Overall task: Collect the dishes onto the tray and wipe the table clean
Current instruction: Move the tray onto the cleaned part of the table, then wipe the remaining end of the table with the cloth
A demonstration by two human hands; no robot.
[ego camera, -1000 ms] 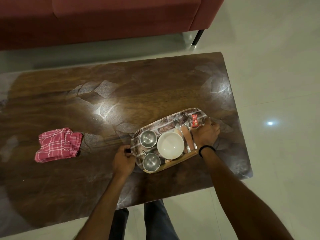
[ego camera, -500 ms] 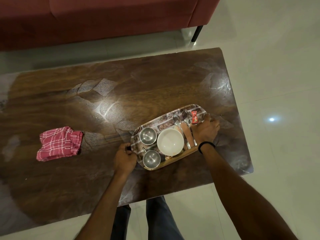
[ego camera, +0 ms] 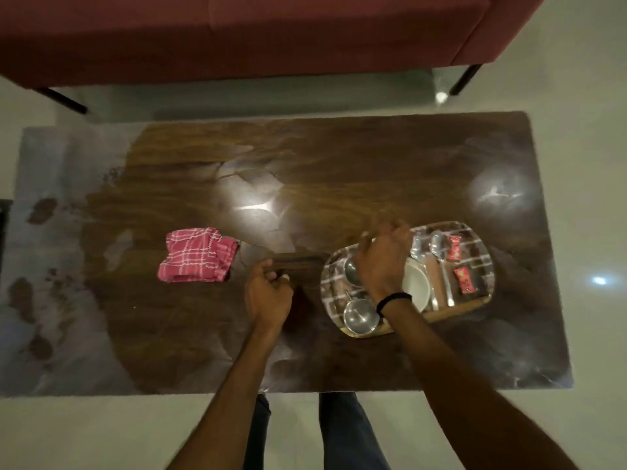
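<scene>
The patterned tray (ego camera: pixel 480 247) lies on the right part of the dark wooden table (ego camera: pixel 339 171). It holds a steel cup (ego camera: pixel 361 315), a second steel cup (ego camera: pixel 349 269) partly under my hand, a white bowl (ego camera: pixel 419 286), spoons (ego camera: pixel 436 244) and two red packets (ego camera: pixel 454 247). My right hand (ego camera: pixel 383 262) hovers over the tray's left half, blurred, fingers loose, holding nothing. My left hand (ego camera: pixel 268 293) rests on the table left of the tray, fingers curled and empty. A pink checked cloth (ego camera: pixel 196 254) lies folded further left, apart from both hands.
A red sofa (ego camera: pixel 237 28) on thin black legs stands beyond the table's far edge. Pale glossy floor surrounds the table. My legs are at the near edge. The tabletop shows bright light reflections and dull smudges toward its left end.
Both hands have let go of the tray's ends. My right hand has swung left across the tray, and my left hand has moved left onto the table. The view has shifted left.
</scene>
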